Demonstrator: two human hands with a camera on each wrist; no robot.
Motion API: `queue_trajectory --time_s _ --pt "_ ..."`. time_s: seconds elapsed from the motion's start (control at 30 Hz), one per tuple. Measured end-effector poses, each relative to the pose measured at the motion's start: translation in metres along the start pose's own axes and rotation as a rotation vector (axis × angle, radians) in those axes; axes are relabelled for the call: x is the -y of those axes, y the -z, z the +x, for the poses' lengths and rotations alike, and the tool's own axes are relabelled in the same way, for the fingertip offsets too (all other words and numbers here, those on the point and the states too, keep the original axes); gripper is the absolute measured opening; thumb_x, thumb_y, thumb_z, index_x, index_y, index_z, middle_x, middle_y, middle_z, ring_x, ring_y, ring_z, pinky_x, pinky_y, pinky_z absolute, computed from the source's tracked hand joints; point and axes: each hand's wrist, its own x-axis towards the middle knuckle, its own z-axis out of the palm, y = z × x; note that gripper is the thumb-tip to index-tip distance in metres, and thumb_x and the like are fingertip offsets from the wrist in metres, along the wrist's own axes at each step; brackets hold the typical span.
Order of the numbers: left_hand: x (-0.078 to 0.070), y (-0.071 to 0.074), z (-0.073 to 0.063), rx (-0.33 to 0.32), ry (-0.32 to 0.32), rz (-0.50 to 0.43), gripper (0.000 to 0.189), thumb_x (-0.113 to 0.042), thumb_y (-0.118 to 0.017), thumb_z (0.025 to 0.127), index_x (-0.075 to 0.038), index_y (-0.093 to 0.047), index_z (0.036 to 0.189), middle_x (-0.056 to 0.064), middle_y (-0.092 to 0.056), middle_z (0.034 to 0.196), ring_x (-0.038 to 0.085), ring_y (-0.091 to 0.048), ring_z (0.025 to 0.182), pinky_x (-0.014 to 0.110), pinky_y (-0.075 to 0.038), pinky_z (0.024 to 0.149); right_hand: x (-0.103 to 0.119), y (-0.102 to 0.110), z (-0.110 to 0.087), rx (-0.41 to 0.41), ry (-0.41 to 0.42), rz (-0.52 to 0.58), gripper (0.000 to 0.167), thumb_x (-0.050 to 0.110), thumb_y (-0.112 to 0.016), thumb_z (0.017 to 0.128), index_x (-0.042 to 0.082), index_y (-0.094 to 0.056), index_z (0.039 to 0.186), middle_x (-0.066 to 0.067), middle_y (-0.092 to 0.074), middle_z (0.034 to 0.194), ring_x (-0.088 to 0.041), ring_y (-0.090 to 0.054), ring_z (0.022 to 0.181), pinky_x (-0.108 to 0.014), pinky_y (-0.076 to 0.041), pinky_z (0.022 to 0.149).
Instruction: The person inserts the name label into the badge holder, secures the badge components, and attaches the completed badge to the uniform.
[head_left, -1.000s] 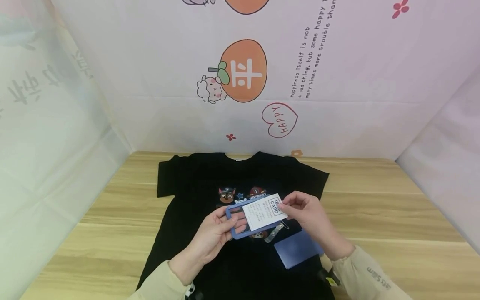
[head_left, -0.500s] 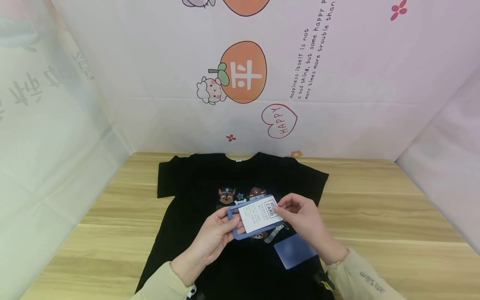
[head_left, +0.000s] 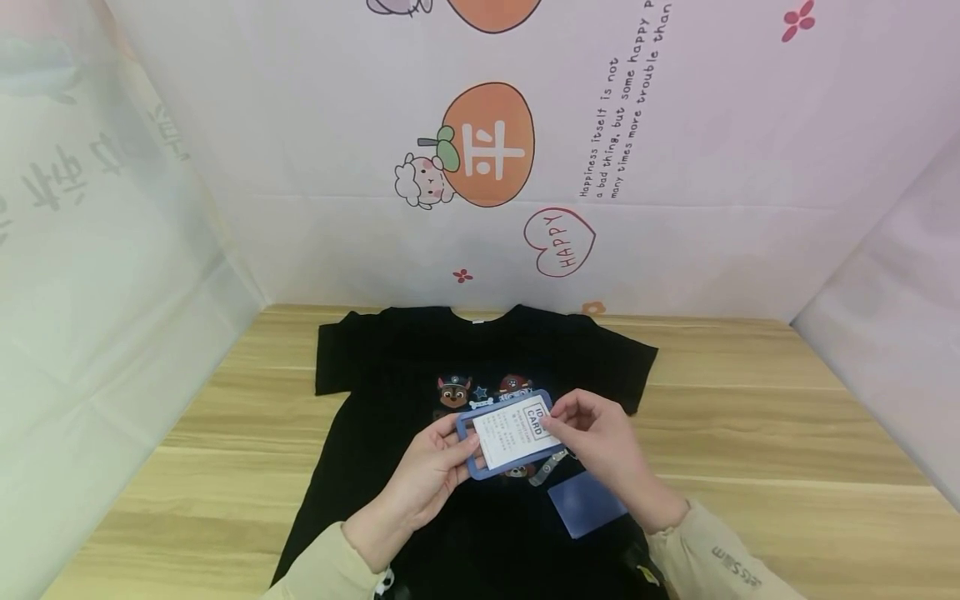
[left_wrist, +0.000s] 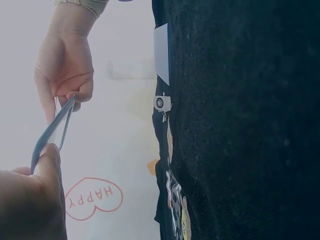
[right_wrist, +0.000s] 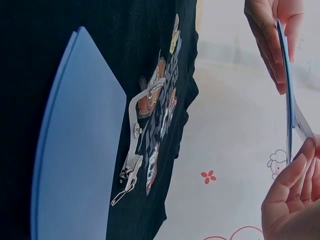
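Note:
My left hand [head_left: 431, 467] grips the left end of a blue card holder [head_left: 480, 473], a frame with a see-through window, thumb on its front. With thumb and forefinger, my right hand [head_left: 603, 437] pinches the right edge of a white card [head_left: 502, 442] printed "ID CARD". The card lies over the holder's window, mostly within the frame. From the right wrist view, the holder appears edge-on and the card's pinched end [right_wrist: 302, 122] slants away from it. Both hands are raised above a black T-shirt [head_left: 375, 375] with cartoon dogs on its chest.
A blue flat rectangular piece [head_left: 587, 504] lies on the shirt below my right hand. Beside it is a clear strap with a metal clip [right_wrist: 132, 172]. The shirt is spread on a wood-grain table [head_left: 750, 417], with printed cloth walls [head_left: 337, 250] around it.
My right hand has moved left with the card, which now covers more of the holder's window. The holder and my left hand have barely moved.

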Motion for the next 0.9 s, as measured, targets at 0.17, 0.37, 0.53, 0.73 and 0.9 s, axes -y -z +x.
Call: queue_trajectory --time_s 0.17,0.37,0.53,0.73,0.9 --pt "0.0009 -0.0006 0.0010 -0.019 -0.002 0.013 0.038 0.001 -0.041 0.098 0.009 -0.035 0.135 0.022 -0.060 0.124 0.015 -0.065 0.100 0.031 -0.054 0.087 -0.0003 -0.0013 -0.0007 0.002 0.027 0.004 0.009 0.008 -0.072 0.082 0.004 -0.065 0.082 -0.007 -0.067 0.078 -0.015 -0.056 0.064 -0.021 -0.047 0.057" --pt "0.0017 -0.0011 0.0015 -0.032 0.000 0.032 0.038 -0.001 -0.042 0.099 0.007 -0.035 0.136 0.023 -0.056 0.128 0.016 -0.064 0.103 0.032 -0.053 0.089 0.0009 -0.0024 -0.0014 -0.005 0.027 -0.013 0.010 0.008 -0.074 0.080 0.004 -0.065 0.079 -0.006 -0.067 0.075 -0.014 -0.054 0.061 -0.020 -0.044 0.054" --pt "0.0011 -0.0012 0.0009 -0.033 0.000 0.038 0.039 -0.001 -0.042 0.099 0.007 -0.035 0.136 0.024 -0.054 0.130 0.017 -0.063 0.105 0.032 -0.052 0.089 0.0019 -0.0033 -0.0021 -0.007 0.040 -0.024 0.011 0.008 -0.075 0.080 0.004 -0.065 0.079 -0.006 -0.068 0.074 -0.012 -0.054 0.061 -0.020 -0.045 0.054" --pt "0.0010 -0.0007 0.0001 -0.029 0.002 0.036 0.039 -0.001 -0.042 0.098 0.008 -0.035 0.136 0.024 -0.055 0.129 0.016 -0.064 0.104 0.031 -0.053 0.088 0.0026 -0.0049 -0.0031 -0.004 0.055 -0.017 0.012 0.009 -0.076 0.079 0.004 -0.065 0.078 -0.006 -0.068 0.074 -0.011 -0.054 0.060 -0.019 -0.046 0.055" --pt "0.0027 0.0001 0.0008 -0.037 -0.010 0.061 0.039 -0.002 -0.040 0.099 0.009 -0.035 0.136 0.025 -0.055 0.130 0.016 -0.063 0.104 0.033 -0.053 0.088 0.0028 -0.0068 -0.0045 -0.009 0.077 -0.035 0.013 0.007 -0.078 0.077 0.004 -0.065 0.077 -0.005 -0.067 0.071 -0.010 -0.053 0.058 -0.019 -0.045 0.054"
